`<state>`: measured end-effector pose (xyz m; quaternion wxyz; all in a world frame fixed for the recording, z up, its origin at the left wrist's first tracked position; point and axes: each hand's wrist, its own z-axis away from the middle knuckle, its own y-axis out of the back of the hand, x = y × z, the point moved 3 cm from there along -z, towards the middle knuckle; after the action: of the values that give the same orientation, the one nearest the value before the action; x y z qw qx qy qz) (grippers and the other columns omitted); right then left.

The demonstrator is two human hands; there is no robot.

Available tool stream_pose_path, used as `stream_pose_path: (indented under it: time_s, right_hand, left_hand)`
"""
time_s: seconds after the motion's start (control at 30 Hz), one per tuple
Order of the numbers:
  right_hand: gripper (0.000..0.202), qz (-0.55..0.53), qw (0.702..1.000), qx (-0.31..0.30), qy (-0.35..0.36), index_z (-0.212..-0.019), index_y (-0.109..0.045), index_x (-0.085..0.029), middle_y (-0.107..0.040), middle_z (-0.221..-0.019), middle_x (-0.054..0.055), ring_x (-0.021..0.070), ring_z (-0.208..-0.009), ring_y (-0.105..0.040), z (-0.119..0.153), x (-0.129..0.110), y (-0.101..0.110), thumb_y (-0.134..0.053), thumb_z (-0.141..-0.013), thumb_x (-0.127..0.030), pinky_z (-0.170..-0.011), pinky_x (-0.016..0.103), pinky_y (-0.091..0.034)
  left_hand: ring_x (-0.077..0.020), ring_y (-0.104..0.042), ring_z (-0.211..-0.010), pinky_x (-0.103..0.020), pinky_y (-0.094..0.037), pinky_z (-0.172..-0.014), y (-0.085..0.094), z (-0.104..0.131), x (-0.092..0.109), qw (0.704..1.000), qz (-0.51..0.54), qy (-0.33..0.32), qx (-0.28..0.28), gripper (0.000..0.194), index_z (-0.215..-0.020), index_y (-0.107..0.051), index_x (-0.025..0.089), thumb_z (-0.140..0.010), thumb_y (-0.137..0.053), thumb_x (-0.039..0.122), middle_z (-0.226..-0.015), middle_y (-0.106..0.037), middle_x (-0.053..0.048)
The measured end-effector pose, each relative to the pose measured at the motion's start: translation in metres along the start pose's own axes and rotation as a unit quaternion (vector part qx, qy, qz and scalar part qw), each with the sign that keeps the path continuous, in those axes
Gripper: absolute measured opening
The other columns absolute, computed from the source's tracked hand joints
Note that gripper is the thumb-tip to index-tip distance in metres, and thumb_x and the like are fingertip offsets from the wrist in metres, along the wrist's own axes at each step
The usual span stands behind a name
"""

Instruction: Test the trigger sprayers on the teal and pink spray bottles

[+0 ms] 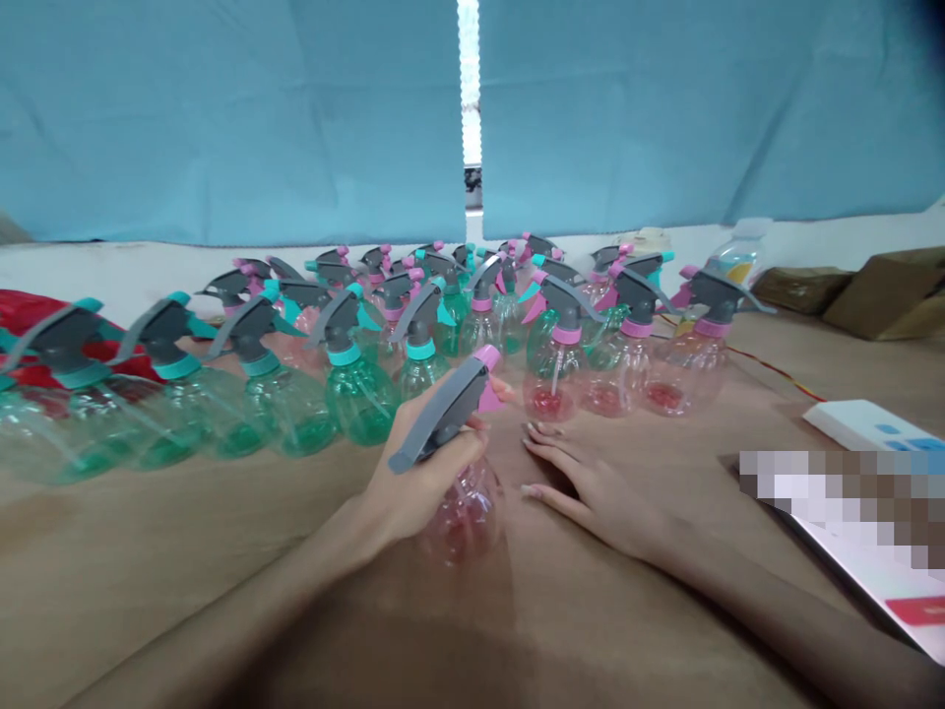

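Pink spray bottle [464, 522]: stood apart from the massed bottles, at mid-width of the bench [221, 551] and nearer its near edge than they were; its body was clear, with a deeper pink tint low down.
Grey trigger head [444, 412]: sat on the pink spray bottle, its pink nozzle tip directed away from the wearer; the collar was hidden by fingers.
Left hand [413, 487]: was closed around the neck and upper body of the pink spray bottle.
Right hand [616, 497]: lay low over the bench, just right of the bottle, fingers spread and grasping nothing.
Green spray bottles [359, 402]: extended in a slanting front row toward the left edge, with turquoise collars.
Pink-collared spray bottles [550, 379]: three formed the front row right of centre; further mixed bottles stood behind, toward the far edge.
State of assembly: trigger heads topped the held bottle and the clearly visible front-row bottles; whether any adjustment remained could not be told.
Right side: a white box [856, 423] and a flat, partly masked object [878, 581] lay toward the right edge, with brown packages [893, 295] beyond.
Backdrop: blue curtain [221, 118].
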<state>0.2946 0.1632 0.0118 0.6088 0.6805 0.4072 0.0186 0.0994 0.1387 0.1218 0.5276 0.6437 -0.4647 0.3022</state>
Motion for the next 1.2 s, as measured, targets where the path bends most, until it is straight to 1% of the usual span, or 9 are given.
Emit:
stream_pose_path:
  time_s: [0.1,0.2,0.33,0.43,0.6,0.73,0.83,1.07,1.2]
  right_hand:
    - [0.060,0.003,1.000,-0.002,-0.001,-0.134,-0.047,-0.019,-0.044,-0.143,0.010,0.0269,-0.132,-0.038,0.000,0.001,0.000,-0.044,-0.089,-0.058,-0.109,0.048,-0.033]
    - [0.061,0.010,1.000,-0.004,-0.002,-0.135,-0.046,-0.018,-0.043,-0.143,0.010,0.0264,-0.132,-0.037,0.001,0.001,0.000,-0.043,-0.089,-0.058,-0.109,0.048,-0.032]
    - [0.060,0.007,1.000,-0.006,-0.003,-0.134,-0.047,-0.017,-0.045,-0.142,0.010,0.0264,-0.132,-0.038,0.000,0.000,0.000,-0.044,-0.089,-0.057,-0.109,0.048,-0.032]
    - [0.059,0.003,1.000,0.002,-0.002,-0.134,-0.047,-0.019,-0.044,-0.142,0.010,0.0269,-0.132,-0.038,0.001,0.000,0.000,-0.044,-0.089,-0.057,-0.109,0.048,-0.032]
    - [0.059,0.000,1.000,0.003,0.000,-0.135,-0.046,-0.021,-0.044,-0.142,0.009,0.0272,-0.132,-0.038,0.001,0.001,0.000,-0.045,-0.089,-0.057,-0.108,0.050,-0.032]
    - [0.057,0.000,1.000,0.007,0.001,-0.134,-0.047,-0.022,-0.044,-0.143,0.008,0.0279,-0.132,-0.038,0.001,0.000,0.001,-0.045,-0.089,-0.056,-0.108,0.051,-0.033]
    - [0.056,-0.001,1.000,0.010,0.001,-0.135,-0.047,-0.023,-0.044,-0.143,0.008,0.0284,-0.132,-0.038,0.001,-0.001,0.002,-0.045,-0.089,-0.056,-0.107,0.051,-0.033]
    - [0.061,0.019,1.000,-0.013,-0.009,-0.134,-0.047,-0.016,-0.043,-0.143,0.011,0.0263,-0.133,-0.037,0.001,-0.001,0.002,-0.042,-0.090,-0.057,-0.109,0.048,-0.031]
    - [0.060,0.015,1.000,-0.005,-0.001,-0.134,-0.046,-0.017,-0.043,-0.143,0.011,0.0257,-0.133,-0.037,0.001,0.001,0.000,-0.042,-0.090,-0.058,-0.109,0.048,-0.032]
  left_hand:
    - [-0.0141,-0.051,-0.056,-0.027,-0.043,-0.053,-0.003,0.000,0.002,1.000,-0.003,-0.020,0.006,0.012,-0.084,-0.059,0.025,-0.073,-0.054,0.027,-0.068,-0.057,0.003]
    - [-0.0145,-0.050,-0.056,-0.027,-0.042,-0.052,-0.003,-0.001,0.006,0.999,-0.013,-0.040,0.029,0.019,-0.090,-0.062,0.025,-0.073,-0.054,0.026,-0.065,-0.056,0.003]
    - [-0.0139,-0.050,-0.057,-0.027,-0.045,-0.055,-0.004,-0.002,0.010,0.998,-0.009,-0.054,0.018,0.025,-0.094,-0.064,0.027,-0.072,-0.054,0.022,-0.072,-0.060,0.002]
    - [-0.0141,-0.051,-0.059,-0.027,-0.045,-0.057,-0.003,-0.002,0.010,0.998,-0.004,-0.058,0.012,0.022,-0.092,-0.063,0.027,-0.072,-0.054,0.022,-0.075,-0.060,0.002]
    - [-0.0142,-0.047,-0.056,-0.027,-0.041,-0.053,-0.003,-0.003,0.009,0.998,0.000,-0.056,-0.002,0.019,-0.090,-0.061,0.026,-0.073,-0.054,0.022,-0.067,-0.054,0.003]
    - [-0.0154,-0.048,-0.060,-0.028,-0.043,-0.056,-0.004,-0.003,0.011,0.998,0.007,-0.066,-0.002,0.018,-0.088,-0.061,0.025,-0.072,-0.053,0.021,-0.070,-0.054,0.002]
    - [-0.0153,-0.049,-0.059,-0.028,-0.043,-0.055,-0.004,-0.003,0.011,0.998,0.001,-0.057,-0.005,0.019,-0.090,-0.061,0.025,-0.072,-0.054,0.022,-0.069,-0.054,0.003]
    - [-0.0141,-0.047,-0.058,-0.028,-0.042,-0.057,-0.003,-0.002,0.009,0.999,-0.003,-0.054,-0.003,0.017,-0.089,-0.060,0.025,-0.074,-0.053,0.022,-0.071,-0.054,0.003]
    - [-0.0147,-0.049,-0.061,-0.028,-0.044,-0.060,-0.004,-0.003,0.010,0.998,0.013,-0.060,-0.014,0.021,-0.093,-0.059,0.025,-0.074,-0.053,0.021,-0.075,-0.055,0.002]
